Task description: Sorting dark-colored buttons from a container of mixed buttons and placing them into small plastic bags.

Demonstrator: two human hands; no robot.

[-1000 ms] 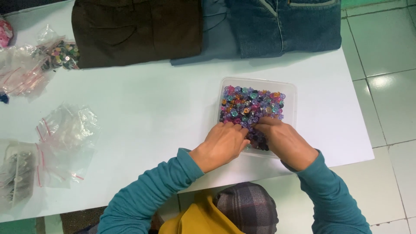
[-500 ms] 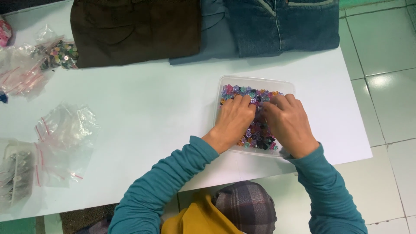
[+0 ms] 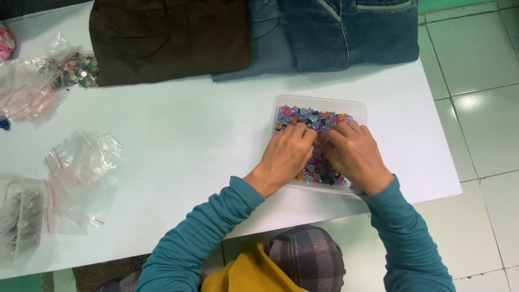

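- Left hand (image 3: 285, 157) lies palm down in the clear tub (image 3: 357, 108), fingers (image 3: 303, 135) spread flat over the beads (image 3: 311, 116); whether they pinch any I cannot tell.
- Right hand (image 3: 354, 154) lies just beside it, fingers likewise flat on the beads, grip hidden.
- The tub sits near the right end of the white table (image 3: 189, 135).
- Brown cloth (image 3: 167, 35) and jeans (image 3: 346, 30) lie at the far edge.
- Plastic bags (image 3: 81, 173) lie well apart, at the left.
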